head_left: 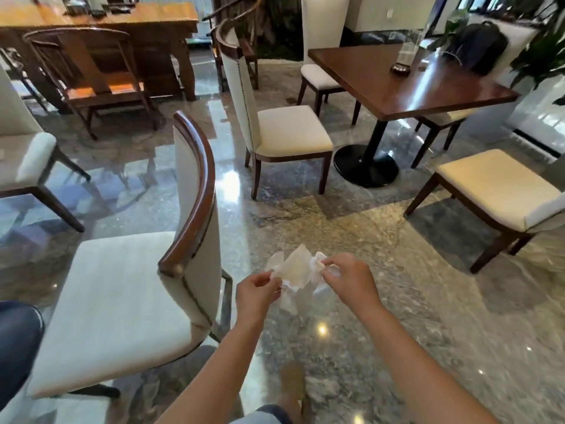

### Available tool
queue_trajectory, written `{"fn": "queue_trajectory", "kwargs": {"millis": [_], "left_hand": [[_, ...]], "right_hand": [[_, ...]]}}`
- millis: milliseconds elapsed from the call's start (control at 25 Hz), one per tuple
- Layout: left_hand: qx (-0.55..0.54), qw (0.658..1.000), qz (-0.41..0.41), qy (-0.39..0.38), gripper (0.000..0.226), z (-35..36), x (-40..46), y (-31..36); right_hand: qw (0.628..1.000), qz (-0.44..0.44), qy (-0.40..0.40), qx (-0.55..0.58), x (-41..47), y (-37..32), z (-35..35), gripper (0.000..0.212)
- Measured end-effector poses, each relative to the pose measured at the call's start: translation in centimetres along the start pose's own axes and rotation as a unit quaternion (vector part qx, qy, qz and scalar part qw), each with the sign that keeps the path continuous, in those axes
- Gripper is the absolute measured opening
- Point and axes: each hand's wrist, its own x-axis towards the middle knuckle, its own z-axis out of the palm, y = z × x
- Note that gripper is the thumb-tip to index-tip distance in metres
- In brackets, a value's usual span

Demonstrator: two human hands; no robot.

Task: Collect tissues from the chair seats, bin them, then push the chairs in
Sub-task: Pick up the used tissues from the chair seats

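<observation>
Crumpled white tissues (295,272) hang between both my hands above the shiny stone floor. My left hand (257,293) pinches their left side, and my right hand (348,278) pinches the right side. A cream chair with a curved wooden back (122,295) stands just left of my hands, its seat bare. Ahead, another cream chair (287,133) stands pulled out from the dark square table (406,78), seat bare. A third cream seat (495,188) is at the right, also bare. No bin is in view.
A further cream chair (321,75) sits at the table's far side, with a black backpack (477,47) behind the table. A large wooden table and wooden chair (101,71) stand at the back left. Someone's denim-clad leg (15,341) shows at the left edge.
</observation>
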Motion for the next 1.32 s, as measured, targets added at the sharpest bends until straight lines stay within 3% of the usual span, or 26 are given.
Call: {"fn": "queue_trajectory", "kwargs": {"millis": [400,800,1120,1320], "left_hand": [[-0.049,0.993,0.019,0.105,0.019,9.8,17.9,12.2],[-0.142,0.947,0.044,0.286,0.013,15.3,34.7,20.2],[-0.183,0.889,0.033,0.418,0.007,10.2,46.8,24.9],[-0.205,0.855,0.044,0.475,0.009,1.9,56.5,30.7]], "right_hand": [[0.995,-0.094,-0.02,0.02,26.1,-0.3,-3.1,0.022],[0.946,-0.278,-0.166,0.014,52.6,-3.4,-0.1,0.021],[0.878,-0.401,-0.259,0.017,65.7,-14.2,9.8,0.022],[0.868,-0.412,-0.274,0.038,73.5,-24.7,16.0,0.017]]}}
